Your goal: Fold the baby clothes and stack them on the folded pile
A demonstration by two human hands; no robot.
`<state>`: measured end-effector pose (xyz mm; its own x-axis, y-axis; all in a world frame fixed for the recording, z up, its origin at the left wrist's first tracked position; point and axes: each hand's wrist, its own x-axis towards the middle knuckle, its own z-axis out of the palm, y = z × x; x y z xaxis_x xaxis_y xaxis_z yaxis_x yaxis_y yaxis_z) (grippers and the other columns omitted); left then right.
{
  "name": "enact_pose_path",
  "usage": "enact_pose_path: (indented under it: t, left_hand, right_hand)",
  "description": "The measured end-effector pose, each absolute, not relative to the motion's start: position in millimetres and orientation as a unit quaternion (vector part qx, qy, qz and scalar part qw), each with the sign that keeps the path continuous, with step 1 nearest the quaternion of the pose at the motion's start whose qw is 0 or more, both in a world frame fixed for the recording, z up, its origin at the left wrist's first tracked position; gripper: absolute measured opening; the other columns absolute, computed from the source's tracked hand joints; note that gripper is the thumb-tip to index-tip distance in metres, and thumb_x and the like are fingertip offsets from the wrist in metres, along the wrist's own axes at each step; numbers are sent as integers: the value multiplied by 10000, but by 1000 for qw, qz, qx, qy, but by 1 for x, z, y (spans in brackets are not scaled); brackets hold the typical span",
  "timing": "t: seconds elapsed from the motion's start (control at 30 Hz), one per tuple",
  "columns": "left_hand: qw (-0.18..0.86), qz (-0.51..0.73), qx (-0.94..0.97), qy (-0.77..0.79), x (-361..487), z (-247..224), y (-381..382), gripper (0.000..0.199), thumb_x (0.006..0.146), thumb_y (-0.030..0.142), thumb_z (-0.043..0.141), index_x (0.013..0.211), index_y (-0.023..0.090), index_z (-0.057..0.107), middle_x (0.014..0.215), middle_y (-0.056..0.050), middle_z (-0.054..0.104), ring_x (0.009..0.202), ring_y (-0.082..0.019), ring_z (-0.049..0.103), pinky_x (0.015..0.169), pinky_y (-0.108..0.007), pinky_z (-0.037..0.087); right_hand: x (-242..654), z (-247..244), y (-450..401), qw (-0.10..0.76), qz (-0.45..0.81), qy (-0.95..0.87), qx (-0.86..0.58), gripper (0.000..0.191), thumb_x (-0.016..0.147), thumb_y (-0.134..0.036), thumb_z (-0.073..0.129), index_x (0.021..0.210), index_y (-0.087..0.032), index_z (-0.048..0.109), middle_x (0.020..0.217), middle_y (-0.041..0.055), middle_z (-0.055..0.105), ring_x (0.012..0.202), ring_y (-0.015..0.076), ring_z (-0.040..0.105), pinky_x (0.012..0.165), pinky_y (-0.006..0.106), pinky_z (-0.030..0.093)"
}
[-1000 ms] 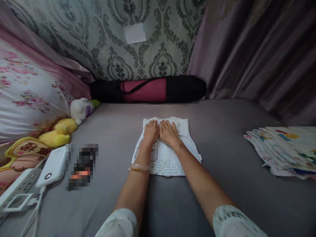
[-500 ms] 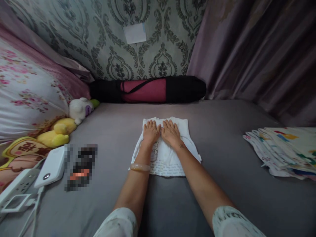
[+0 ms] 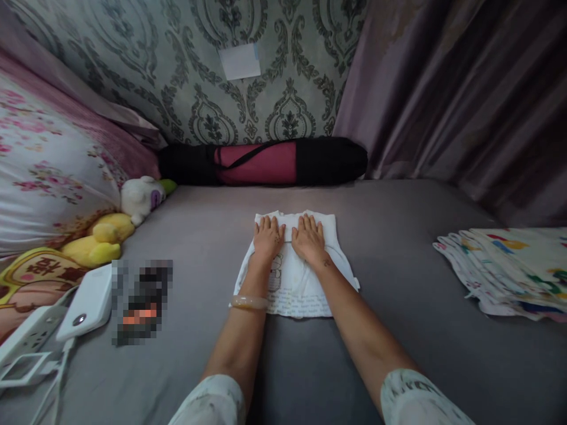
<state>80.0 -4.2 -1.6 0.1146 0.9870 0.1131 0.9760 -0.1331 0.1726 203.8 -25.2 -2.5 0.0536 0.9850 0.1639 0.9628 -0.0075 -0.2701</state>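
A small white garment (image 3: 295, 280) with a bear drawing and rows of printed lettering lies flat on the grey bed sheet (image 3: 190, 254). On its upper left part rests my left hand (image 3: 269, 236), palm down with fingers stretched out. My right hand (image 3: 309, 237) lies flat on the upper right part, fingers extended forward. A narrow strip of cloth shows between the two hands. Neither hand grips the fabric. The cloth directly beneath the palms and forearms is hidden. Around my left forearm is a pale bangle (image 3: 248, 302).
Folded patterned cloths (image 3: 509, 271) are stacked at the right. A black and red long bag (image 3: 261, 162) lies along the wall. At left are plush toys (image 3: 104, 242), a floral pillow (image 3: 48, 171), a white power bank (image 3: 86, 301), a power strip (image 3: 33, 339) and a pixelated dark object (image 3: 144, 301).
My hands have moved slightly apart on the garment, opening a gap between them. The garment remains flat in the same place; the whole view has shifted slightly.
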Motion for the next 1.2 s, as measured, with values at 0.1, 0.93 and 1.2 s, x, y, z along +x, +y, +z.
enact_pose_path:
  t: [0.1, 0.93, 1.2]
  left_hand:
    - [52, 80, 740, 666, 79, -5, -4, 614, 984, 461, 210, 1451, 93, 363, 1526, -191, 317, 1439, -283, 239, 1163, -474, 189]
    - [71, 102, 696, 707, 61, -3, 0, 611, 968, 440, 195, 1461, 114, 351, 1554, -143, 272, 1446, -323, 197, 1151, -577, 130]
    - [50, 90, 794, 599, 89, -4, -3, 544, 988, 380, 211, 1457, 158, 372, 1538, -97, 330, 1446, -273, 217, 1178, -499, 126]
  right_hand:
    - [204, -7, -25, 145, 46, -684, -713, 577, 974, -328, 266, 1457, -25, 355, 1542, 160, 289, 1430, 271, 209, 1152, 438, 87]
    - [223, 1, -22, 126, 75, -640, -754, 597, 978, -338, 225, 1482, -25, 293, 1553, 158, 264, 1434, 284, 198, 1149, 479, 130]
    - [211, 1, -23, 140, 45, -717, -681, 527, 976, -314, 250, 1459, -156, 390, 1543, 87, 320, 1440, 258, 184, 1147, 491, 103]
